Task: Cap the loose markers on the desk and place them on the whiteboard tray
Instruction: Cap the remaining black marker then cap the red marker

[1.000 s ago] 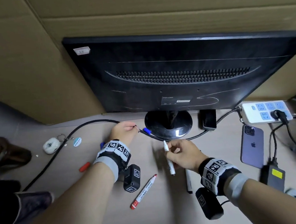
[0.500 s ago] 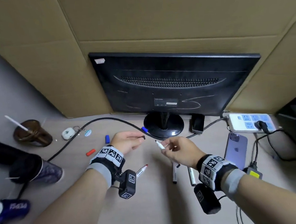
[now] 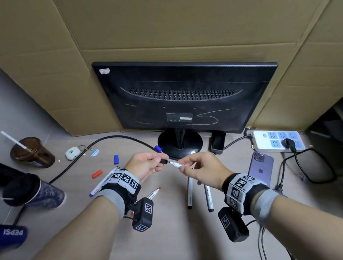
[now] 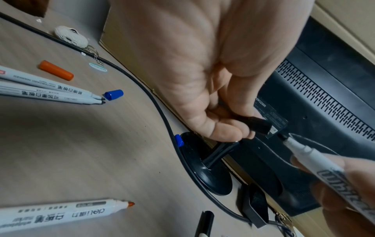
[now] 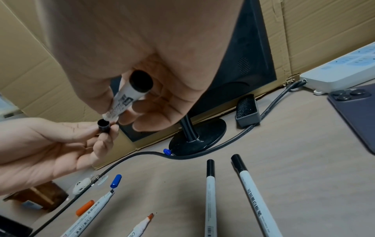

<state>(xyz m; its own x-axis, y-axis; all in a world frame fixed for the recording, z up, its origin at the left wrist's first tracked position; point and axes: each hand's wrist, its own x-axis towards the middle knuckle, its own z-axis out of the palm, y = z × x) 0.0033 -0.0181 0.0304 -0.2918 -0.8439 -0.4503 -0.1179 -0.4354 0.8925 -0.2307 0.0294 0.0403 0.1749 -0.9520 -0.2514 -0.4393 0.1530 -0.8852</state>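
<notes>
— What sits around the grip?
— The monitor point(image 3: 186, 99) stands behind both hands, the desk point(image 3: 177, 244) below them.
— And the hands?
— The right hand point(image 3: 204, 171) grips an uncapped black marker point(image 3: 177, 165); the left hand point(image 3: 146, 163) pinches its black cap point(image 3: 164, 161), mouth just off the tip, not yet on.

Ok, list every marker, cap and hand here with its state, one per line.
Left hand: grip pinches the small black plastic cap, open end toward the tip.
Right hand: holds the white black-tipped marker, uncapped, tip just short of the cap.
Two white black-capped markers: capped, lying on the desk.
White red-tipped marker: uncapped, lying.
Two white dark-tipped markers: uncapped, side by side.
Orange-red cap: loose.
Two blue caps: loose.
</notes>
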